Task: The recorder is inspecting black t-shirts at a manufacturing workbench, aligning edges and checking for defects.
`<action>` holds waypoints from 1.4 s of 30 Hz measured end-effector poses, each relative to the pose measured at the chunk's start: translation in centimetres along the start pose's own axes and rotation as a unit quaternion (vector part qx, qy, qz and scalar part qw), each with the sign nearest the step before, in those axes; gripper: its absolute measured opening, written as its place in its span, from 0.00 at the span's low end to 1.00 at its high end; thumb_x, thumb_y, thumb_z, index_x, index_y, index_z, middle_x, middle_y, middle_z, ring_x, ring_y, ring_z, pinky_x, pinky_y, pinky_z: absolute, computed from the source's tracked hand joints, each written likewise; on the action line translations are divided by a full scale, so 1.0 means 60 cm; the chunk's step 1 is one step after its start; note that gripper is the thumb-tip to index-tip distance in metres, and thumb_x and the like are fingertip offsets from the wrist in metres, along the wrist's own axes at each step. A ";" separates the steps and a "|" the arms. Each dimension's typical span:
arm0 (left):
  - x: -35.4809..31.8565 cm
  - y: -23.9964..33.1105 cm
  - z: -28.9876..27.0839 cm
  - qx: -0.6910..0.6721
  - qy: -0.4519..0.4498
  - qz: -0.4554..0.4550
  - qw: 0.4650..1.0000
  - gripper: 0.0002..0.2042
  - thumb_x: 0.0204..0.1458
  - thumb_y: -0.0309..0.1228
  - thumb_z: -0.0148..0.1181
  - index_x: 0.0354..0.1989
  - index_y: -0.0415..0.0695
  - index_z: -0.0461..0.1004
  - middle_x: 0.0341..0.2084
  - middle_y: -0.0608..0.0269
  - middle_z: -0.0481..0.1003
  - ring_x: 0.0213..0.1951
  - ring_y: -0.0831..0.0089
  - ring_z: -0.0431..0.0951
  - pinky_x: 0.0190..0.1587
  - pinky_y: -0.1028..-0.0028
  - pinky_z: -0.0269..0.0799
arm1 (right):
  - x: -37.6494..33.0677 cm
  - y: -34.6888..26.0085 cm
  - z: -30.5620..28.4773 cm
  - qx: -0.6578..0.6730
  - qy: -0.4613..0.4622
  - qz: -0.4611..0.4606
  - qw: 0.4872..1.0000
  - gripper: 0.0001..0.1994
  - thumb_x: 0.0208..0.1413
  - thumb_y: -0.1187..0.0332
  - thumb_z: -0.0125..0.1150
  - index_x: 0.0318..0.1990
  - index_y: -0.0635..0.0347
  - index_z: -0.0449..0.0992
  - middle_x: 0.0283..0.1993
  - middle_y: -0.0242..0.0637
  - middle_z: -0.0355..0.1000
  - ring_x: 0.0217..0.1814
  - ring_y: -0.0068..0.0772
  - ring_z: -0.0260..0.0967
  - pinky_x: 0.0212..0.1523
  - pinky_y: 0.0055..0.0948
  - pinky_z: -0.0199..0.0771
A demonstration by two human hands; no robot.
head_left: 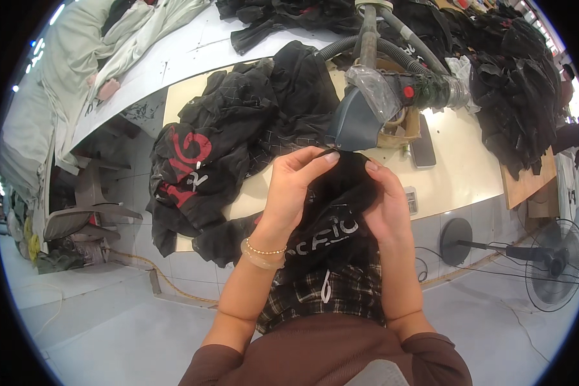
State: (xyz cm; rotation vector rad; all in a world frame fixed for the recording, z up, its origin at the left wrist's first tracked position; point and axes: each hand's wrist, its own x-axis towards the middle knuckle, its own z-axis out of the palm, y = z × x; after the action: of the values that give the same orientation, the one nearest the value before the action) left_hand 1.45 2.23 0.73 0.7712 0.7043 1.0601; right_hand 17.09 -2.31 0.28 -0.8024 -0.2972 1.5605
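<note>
My left hand (294,183) pinches the upper edge of a black garment (341,183), thumb pressed against the fingers. On the other side my right hand (390,202) grips the same garment by its edge, with its fingers partly behind the cloth. White lettering shows on the part hanging toward my lap, over plaid cloth with a white drawstring. Directly beyond the held edge is the blue-grey head (356,122) of a hose-fed machine; the cloth is at its lower tip, and I cannot tell whether they touch. Bracelets circle my left wrist.
Black garments with red print (190,154) are heaped on the table (460,177) at left; another black pile (514,83) lies at right. Behind the machine head are a cardboard box (410,128) and a phone (423,145). A pedestal fan (553,260) lies low at right. Pale cloth (71,77) fills the far left.
</note>
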 end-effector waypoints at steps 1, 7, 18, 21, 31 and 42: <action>0.000 0.001 -0.001 -0.002 -0.006 -0.007 1.000 0.05 0.53 0.23 0.61 0.34 0.35 0.79 0.30 0.65 0.79 0.33 0.83 0.76 0.41 0.82 0.69 | -0.001 -0.001 0.002 0.000 -0.001 0.001 1.000 0.07 0.58 0.72 0.52 0.40 0.64 0.74 0.39 0.31 0.74 0.42 0.20 0.70 0.46 0.22 0.70; 0.001 0.001 0.001 0.004 -0.008 -0.007 1.000 0.04 0.53 0.23 0.60 0.33 0.35 0.79 0.29 0.66 0.79 0.32 0.83 0.75 0.40 0.82 0.69 | -0.007 -0.004 0.010 -0.012 0.015 0.007 1.000 0.06 0.58 0.72 0.52 0.39 0.63 0.73 0.38 0.30 0.73 0.41 0.20 0.70 0.46 0.21 0.70; -0.028 -0.014 -0.019 0.238 -0.017 0.108 0.965 0.11 0.47 0.14 0.59 0.40 0.35 0.72 0.35 0.64 0.76 0.38 0.79 0.76 0.45 0.80 0.70 | -0.022 -0.015 -0.019 -0.200 -0.061 -0.049 0.977 0.12 0.53 0.73 0.57 0.45 0.61 0.69 0.42 0.29 0.68 0.45 0.18 0.64 0.49 0.17 0.61; -0.038 -0.018 -0.020 0.239 -0.022 0.103 0.965 0.17 0.44 0.12 0.57 0.44 0.37 0.69 0.36 0.63 0.75 0.41 0.77 0.75 0.47 0.79 0.70 | -0.027 -0.027 -0.014 -0.220 -0.055 -0.009 0.974 0.10 0.55 0.70 0.57 0.44 0.61 0.71 0.39 0.27 0.68 0.43 0.17 0.63 0.47 0.17 0.61; -0.044 -0.014 -0.034 0.527 0.020 0.217 0.821 0.17 0.43 0.18 0.61 0.43 0.38 0.69 0.32 0.57 0.76 0.34 0.70 0.76 0.40 0.74 0.71 | -0.015 -0.032 -0.013 -0.378 -0.157 0.121 0.904 0.10 0.58 0.65 0.61 0.33 0.65 0.74 0.30 0.23 0.68 0.33 0.10 0.60 0.34 0.14 0.60; -0.175 -0.137 -0.106 0.408 0.169 -0.148 0.885 0.10 0.55 0.32 0.61 0.31 0.36 0.71 0.21 0.60 0.77 0.21 0.75 0.77 0.22 0.76 0.71 | -0.054 0.014 -0.017 -0.349 -0.197 0.148 0.904 0.09 0.55 0.68 0.65 0.37 0.62 0.73 0.31 0.21 0.69 0.34 0.10 0.61 0.34 0.16 0.63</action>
State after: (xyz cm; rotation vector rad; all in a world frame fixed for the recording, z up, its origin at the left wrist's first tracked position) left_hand -3.19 -8.66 -8.14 1.1521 1.5712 0.5897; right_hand 16.98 -5.77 0.04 -1.1066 -1.1223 1.9269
